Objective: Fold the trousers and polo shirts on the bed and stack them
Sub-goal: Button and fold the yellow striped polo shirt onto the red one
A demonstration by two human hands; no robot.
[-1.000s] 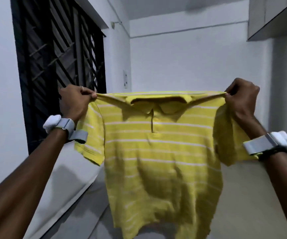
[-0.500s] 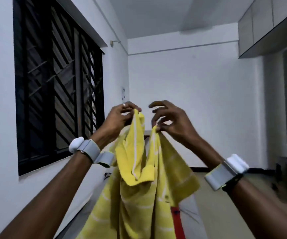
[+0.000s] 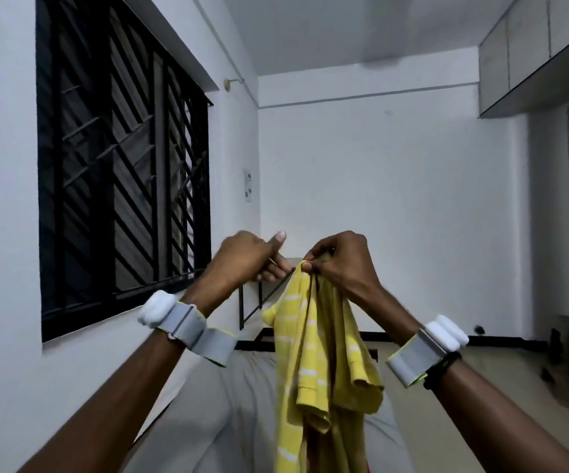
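Since half a second ago, the two shoulders of the yellow polo shirt (image 3: 314, 353) have been brought together into one grasp; earlier each hand pinched one shoulder.

Right hand (image 3: 337, 264): raised at centre frame, thumb and fingers pinching the gathered top edge of the shirt. Grasp confirmed.

Left hand (image 3: 249, 259): just beside the right hand, on the window side. Fingers curled in, thumb extended upward. No cloth is visible in it; a narrow gap shows between its fingers and the shirt.

Shirt: hangs straight down from the right hand, doubled lengthwise, white stripes showing on the near face. One short sleeve droops on the right side, another shows on the left near the top. Its lower part runs out of frame at the bottom edge, in front of the bed (image 3: 228, 404).

Bed: grey cover, extending away from the viewer, with a black metal frame (image 3: 252, 302) at the far end against the wall.

Surroundings: dark barred window (image 3: 122, 165) on the left wall; overhead cabinets (image 3: 522, 56) upper right. Each wrist carries a grey band with a white unit, left (image 3: 187, 327) and right (image 3: 423, 349).
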